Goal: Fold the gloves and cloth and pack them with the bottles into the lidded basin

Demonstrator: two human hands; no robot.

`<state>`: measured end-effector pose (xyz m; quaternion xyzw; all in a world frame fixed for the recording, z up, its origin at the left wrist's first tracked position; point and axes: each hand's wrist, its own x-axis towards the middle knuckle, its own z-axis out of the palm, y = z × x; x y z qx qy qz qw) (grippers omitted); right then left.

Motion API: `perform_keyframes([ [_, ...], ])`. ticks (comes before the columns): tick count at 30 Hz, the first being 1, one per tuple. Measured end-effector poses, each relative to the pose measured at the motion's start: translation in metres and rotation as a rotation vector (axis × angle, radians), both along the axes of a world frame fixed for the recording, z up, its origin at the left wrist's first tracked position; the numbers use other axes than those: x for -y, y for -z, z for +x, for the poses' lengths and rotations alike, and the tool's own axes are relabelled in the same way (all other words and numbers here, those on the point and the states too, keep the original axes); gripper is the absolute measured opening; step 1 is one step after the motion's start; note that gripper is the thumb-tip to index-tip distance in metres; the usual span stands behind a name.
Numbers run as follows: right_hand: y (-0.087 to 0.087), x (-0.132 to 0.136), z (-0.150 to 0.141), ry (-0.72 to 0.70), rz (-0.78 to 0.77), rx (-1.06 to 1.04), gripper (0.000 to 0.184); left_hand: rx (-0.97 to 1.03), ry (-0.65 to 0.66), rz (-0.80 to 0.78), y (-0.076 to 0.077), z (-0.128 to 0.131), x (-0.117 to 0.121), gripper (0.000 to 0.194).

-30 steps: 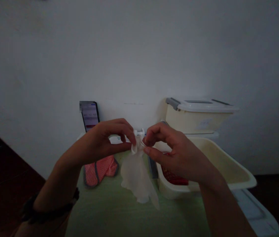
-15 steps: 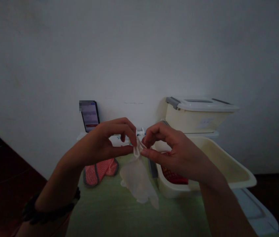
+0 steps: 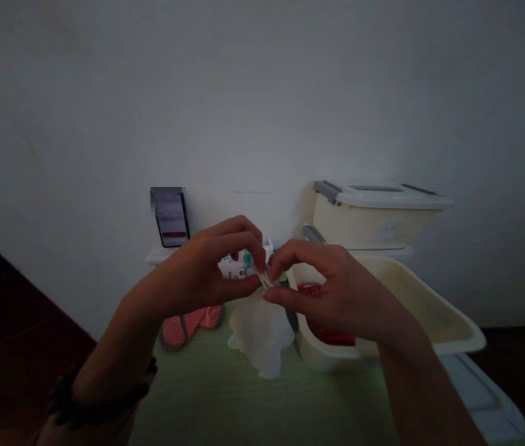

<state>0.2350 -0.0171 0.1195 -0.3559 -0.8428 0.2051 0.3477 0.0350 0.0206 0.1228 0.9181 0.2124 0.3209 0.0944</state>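
A thin white cloth (image 3: 261,334), perhaps a tissue, hangs between my two hands with its top gathered and its lower edge wavy. My left hand (image 3: 216,263) pinches the bunched top between thumb and fingers. From the other side, my right hand (image 3: 325,279) grips the same gathered part, its thumb and fingertips close against the left ones. The exact folds under the fingertips are hard to make out. Below, the cloth spreads above a green tabletop (image 3: 225,402).
A pink cloth with grey edging (image 3: 183,328) lies at left. Behind it a phone (image 3: 172,220) leans on the wall. To the right stands an open cream bin (image 3: 457,316) holding a red basket-like item (image 3: 332,334). A lidded box (image 3: 364,217) sits behind, and a printed white package (image 3: 234,267) shows between my hands.
Both hands have shifted slightly and come closer together at the gathered top. The hanging cloth has swung left and its lower end has risen. More of the printed package shows.
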Motion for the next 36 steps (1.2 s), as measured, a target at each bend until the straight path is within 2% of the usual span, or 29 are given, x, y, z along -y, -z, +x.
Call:
perform_keyframes([
  [3,0.000,0.000,0.001,0.010,0.034,0.031,0.006,-0.010,-0.012,0.021,0.001,-0.003,-0.002,0.010],
  [11,-0.004,0.002,0.007,-0.010,0.120,0.090,0.009,-0.056,-0.019,-0.030,0.003,-0.012,-0.008,0.015],
  [17,-0.004,0.002,0.010,-0.010,0.117,0.088,0.012,-0.035,0.093,-0.080,-0.002,-0.009,-0.003,0.004],
  [20,-0.005,0.002,0.010,-0.017,0.111,0.083,0.011,-0.052,0.113,-0.089,-0.003,-0.009,-0.001,0.006],
  [25,-0.005,0.003,0.010,-0.029,0.081,0.075,0.012,-0.080,0.086,-0.096,-0.003,-0.009,-0.001,0.007],
  [36,-0.002,0.000,0.011,-0.015,0.130,0.119,0.008,-0.132,0.002,-0.028,-0.004,-0.009,0.001,0.005],
])
